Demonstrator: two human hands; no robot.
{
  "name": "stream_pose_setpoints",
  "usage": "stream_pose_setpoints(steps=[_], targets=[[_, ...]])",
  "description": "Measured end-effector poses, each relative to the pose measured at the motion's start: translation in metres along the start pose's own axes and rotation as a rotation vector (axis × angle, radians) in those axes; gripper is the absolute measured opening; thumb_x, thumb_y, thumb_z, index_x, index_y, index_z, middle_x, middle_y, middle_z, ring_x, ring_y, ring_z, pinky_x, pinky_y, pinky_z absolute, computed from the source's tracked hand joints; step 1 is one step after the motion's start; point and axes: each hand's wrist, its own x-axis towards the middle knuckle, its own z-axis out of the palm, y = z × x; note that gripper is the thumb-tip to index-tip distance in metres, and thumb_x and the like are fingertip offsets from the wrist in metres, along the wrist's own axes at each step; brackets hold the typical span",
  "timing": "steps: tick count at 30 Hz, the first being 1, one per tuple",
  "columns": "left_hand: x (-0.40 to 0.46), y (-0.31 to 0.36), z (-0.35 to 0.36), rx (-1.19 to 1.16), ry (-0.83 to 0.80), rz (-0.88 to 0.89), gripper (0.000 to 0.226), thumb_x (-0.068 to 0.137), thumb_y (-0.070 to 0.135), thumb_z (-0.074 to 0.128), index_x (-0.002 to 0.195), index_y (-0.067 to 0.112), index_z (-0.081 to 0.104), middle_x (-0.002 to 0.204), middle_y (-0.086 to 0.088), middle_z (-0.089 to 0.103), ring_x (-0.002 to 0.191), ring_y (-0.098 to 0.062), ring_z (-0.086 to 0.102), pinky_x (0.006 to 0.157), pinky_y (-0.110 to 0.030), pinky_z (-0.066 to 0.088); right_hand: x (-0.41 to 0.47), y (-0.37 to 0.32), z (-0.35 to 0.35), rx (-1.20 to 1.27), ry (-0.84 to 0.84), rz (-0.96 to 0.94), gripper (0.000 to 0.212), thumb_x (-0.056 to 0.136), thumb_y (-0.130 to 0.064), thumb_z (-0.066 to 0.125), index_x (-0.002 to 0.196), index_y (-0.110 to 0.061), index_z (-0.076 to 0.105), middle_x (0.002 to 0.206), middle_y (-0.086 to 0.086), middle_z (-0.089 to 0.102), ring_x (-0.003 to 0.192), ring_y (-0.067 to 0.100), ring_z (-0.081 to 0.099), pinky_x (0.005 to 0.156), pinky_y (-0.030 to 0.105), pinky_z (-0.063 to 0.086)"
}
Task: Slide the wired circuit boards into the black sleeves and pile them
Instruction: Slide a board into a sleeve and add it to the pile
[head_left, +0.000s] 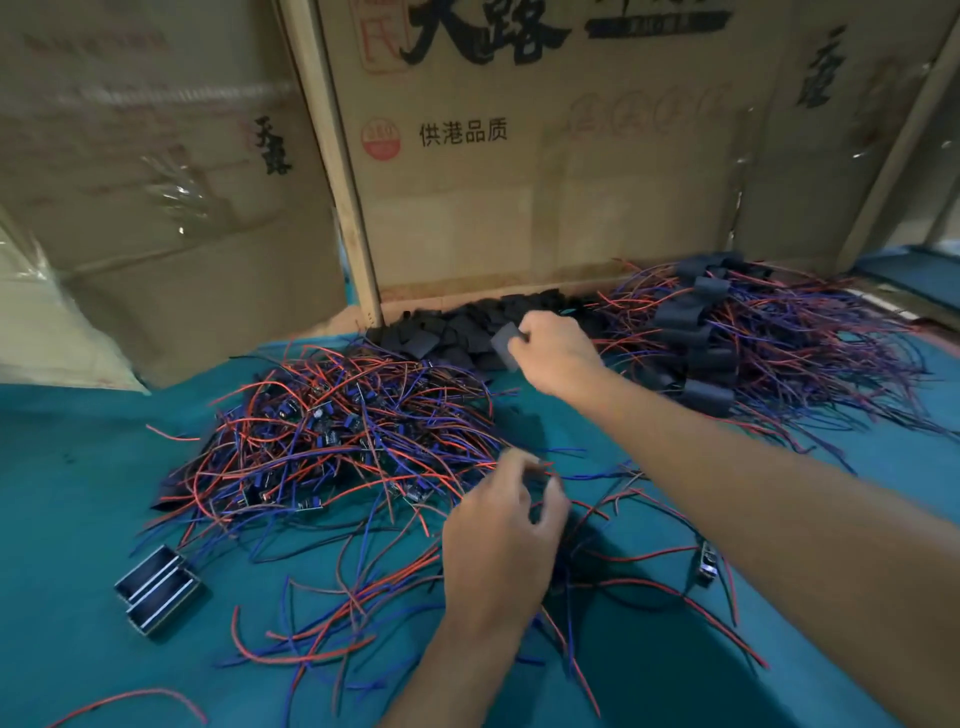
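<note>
Item: black sleeve, pinched in my right hand. Left hand curled, apparently on wires; blurred.

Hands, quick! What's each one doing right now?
Left hand: fingers curled at the red and blue wires; blurred, grip cannot be told.
Right hand: pinching a black sleeve.

Table cover: teal cloth, matt; wires: red and blue plastic insulation, smooth; black sleeves: matt, soft-looking; backing boxes: brown printed cardboard, glossy clear tape in places; small cases: shiny metal rims.
</note>
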Motion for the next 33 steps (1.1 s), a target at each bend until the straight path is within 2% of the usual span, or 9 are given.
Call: stream_pose_setpoints(steps=[5, 9, 14, 18, 21, 24, 28, 30, 33], targets=[[0.001, 0.005, -0.002, 0.028, 0.061, 0.026, 0.076, 0.079, 0.055, 0.068, 0.14, 0.019, 0.04, 0.087, 0.007, 0.061, 0.081, -0.02, 0.062, 0.073, -0.036, 0.047, -0.115, 0.025, -0.023, 0.048, 0.1, -0.152, 0.014, 0.089, -0.028, 0.058, 0.079, -0.018, 0.057, 0.075, 0.0, 0.064, 0.073, 0.023, 0.059, 0.066, 0.037, 0.048], [-0.004, 0.008, -0.005, 0.041, 0.045, 0.191, 0.051, 0.08, 0.051, 0.06, 0.121, 0.021, 0.053, 0.094, 0.009, 0.067, 0.082, -0.015, 0.059, 0.074, -0.028, 0.039, -0.161, 0.035, -0.024, 0.297, -0.001, -0.133, 0.018, 0.089, -0.025, 0.066, 0.075, -0.017, 0.057, 0.068, 0.0, 0.063, 0.065, 0.014, 0.056, 0.066, 0.035, 0.045], [-0.005, 0.005, -0.016, 0.047, -0.017, 0.364, 0.062, 0.085, 0.054, 0.062, 0.133, 0.015, 0.055, 0.108, 0.002, 0.07, 0.093, -0.02, 0.062, 0.082, -0.032, 0.042, -0.181, 0.047, -0.035, 1.215, -0.391, 0.071, 0.023, 0.08, -0.023, 0.071, 0.073, -0.01, 0.052, 0.07, 0.024, 0.06, 0.069, 0.03, 0.055, 0.07, 0.039, 0.052], [-0.004, 0.012, -0.026, 0.093, -0.021, 0.511, 0.069, 0.087, 0.051, 0.068, 0.142, 0.011, 0.052, 0.102, 0.003, 0.07, 0.093, -0.014, 0.063, 0.079, -0.035, 0.051, -0.18, 0.057, -0.036, 1.403, -0.566, 0.089, 0.033, 0.081, -0.009, 0.072, 0.106, -0.001, 0.053, 0.096, 0.022, 0.047, 0.072, 0.022, 0.046, 0.069, 0.029, 0.044], [-0.003, 0.013, -0.04, 0.153, -0.112, 0.599, 0.076, 0.083, 0.057, 0.069, 0.145, 0.017, 0.05, 0.093, 0.005, 0.07, 0.082, -0.017, 0.065, 0.07, -0.032, 0.051, -0.181, 0.06, -0.03, 1.491, -0.652, 0.099, 0.038, 0.086, 0.0, 0.063, 0.121, 0.007, 0.05, 0.099, 0.02, 0.058, 0.078, 0.021, 0.058, 0.07, 0.027, 0.053], [0.015, 0.001, -0.069, 0.1, -0.187, 0.417, 0.06, 0.084, 0.071, 0.052, 0.133, 0.036, 0.058, 0.076, 0.011, 0.065, 0.068, -0.005, 0.056, 0.064, -0.028, 0.045, -0.181, 0.062, -0.022, 1.524, -0.641, 0.129, 0.036, 0.083, 0.0, 0.06, 0.118, 0.002, 0.058, 0.089, 0.011, 0.066, 0.073, 0.016, 0.064, 0.068, 0.025, 0.056], [0.06, -0.038, -0.104, 0.357, -0.459, 0.243, 0.017, 0.097, 0.036, 0.061, 0.097, 0.021, 0.066, 0.085, 0.01, 0.063, 0.079, -0.008, 0.06, 0.075, -0.034, 0.05, -0.176, 0.062, -0.018, 1.571, -0.548, 0.13, 0.035, 0.082, -0.006, 0.062, 0.116, 0.002, 0.062, 0.091, 0.01, 0.066, 0.078, 0.016, 0.064, 0.072, 0.024, 0.057], [0.067, -0.055, -0.106, 0.579, -0.638, 0.134, 0.014, 0.097, 0.031, 0.062, 0.096, 0.018, 0.061, 0.09, 0.005, 0.059, 0.089, -0.019, 0.06, 0.079, -0.037, 0.05, -0.176, 0.061, -0.018, 1.58, -0.538, 0.148, 0.036, 0.081, -0.007, 0.064, 0.116, 0.001, 0.062, 0.092, 0.01, 0.066, 0.078, 0.017, 0.064, 0.07, 0.023, 0.057], [0.059, -0.062, -0.092, 0.681, -0.538, 0.012, 0.028, 0.096, 0.047, 0.057, 0.09, 0.02, 0.054, 0.087, 0.003, 0.056, 0.082, -0.022, 0.058, 0.069, -0.037, 0.049, -0.176, 0.062, -0.016, 1.555, -0.55, 0.2, 0.037, 0.079, -0.01, 0.066, 0.115, -0.001, 0.064, 0.092, 0.01, 0.066, 0.077, 0.018, 0.063, 0.067, 0.022, 0.056]])
